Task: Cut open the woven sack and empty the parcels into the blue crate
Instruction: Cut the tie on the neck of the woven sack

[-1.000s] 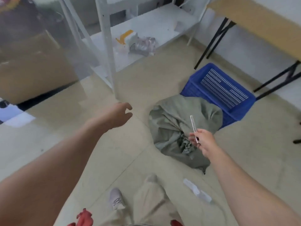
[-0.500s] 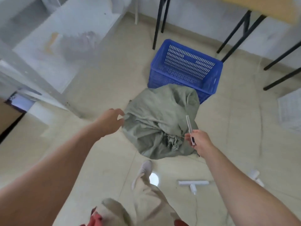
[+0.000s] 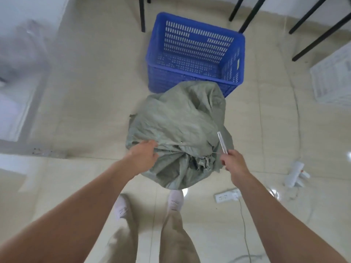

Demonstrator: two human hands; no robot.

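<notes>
A grey-green woven sack (image 3: 178, 126) lies bulging on the tiled floor, its tied, bunched neck facing me. Its far end touches the empty blue crate (image 3: 195, 80) behind it. My left hand (image 3: 145, 155) grips a fold of the sack's fabric on its near left side. My right hand (image 3: 231, 161) holds a slim utility knife (image 3: 222, 142) with the blade pointing up and away, just right of the tied neck. No parcels show; the sack hides them.
Black table legs (image 3: 141, 14) stand behind the crate. A white crate (image 3: 334, 80) sits at the right edge. A white power strip (image 3: 227, 195) with its cable and a white object (image 3: 295, 173) lie on the floor near my right arm. My feet stand just before the sack.
My view swung down and toward the sack. My left hand reached across and took hold of the sack's fabric. My right hand kept the knife beside the neck.
</notes>
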